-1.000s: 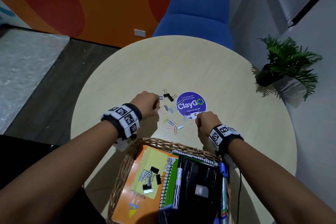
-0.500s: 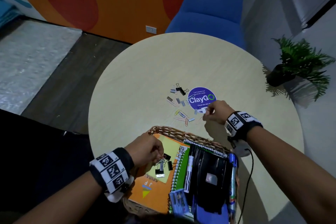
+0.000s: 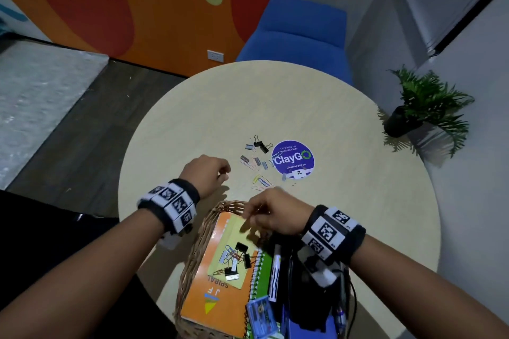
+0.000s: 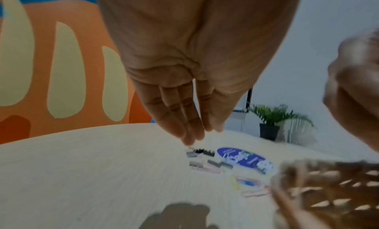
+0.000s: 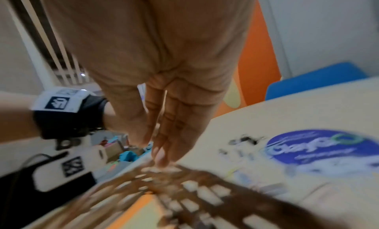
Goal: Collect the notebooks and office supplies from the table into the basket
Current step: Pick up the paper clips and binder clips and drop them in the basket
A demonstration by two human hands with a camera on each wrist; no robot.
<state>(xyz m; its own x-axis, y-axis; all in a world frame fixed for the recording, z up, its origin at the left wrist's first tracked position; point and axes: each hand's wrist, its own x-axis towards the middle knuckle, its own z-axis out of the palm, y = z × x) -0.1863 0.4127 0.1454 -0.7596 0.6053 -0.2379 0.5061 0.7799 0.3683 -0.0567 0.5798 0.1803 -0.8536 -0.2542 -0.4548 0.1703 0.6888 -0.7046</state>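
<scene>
Looking down from the head view, the left hand hovered over the tabletop, fingers loosely curled and seemingly empty, just beside the scattered clips near the middle. The right hand hung over the far rim of the basket, fingertips drawn together; whether they pinched anything could not be told. Notebooks and more clips lay inside the basket.

On the left wrist view, the left hand's fingers were straight and bare above the clips.

On the right wrist view, blur hid any pinched item at the right hand's fingers.

Judgement: the clips are light, small, stiff and slippery; pinch each by its edge.
</scene>
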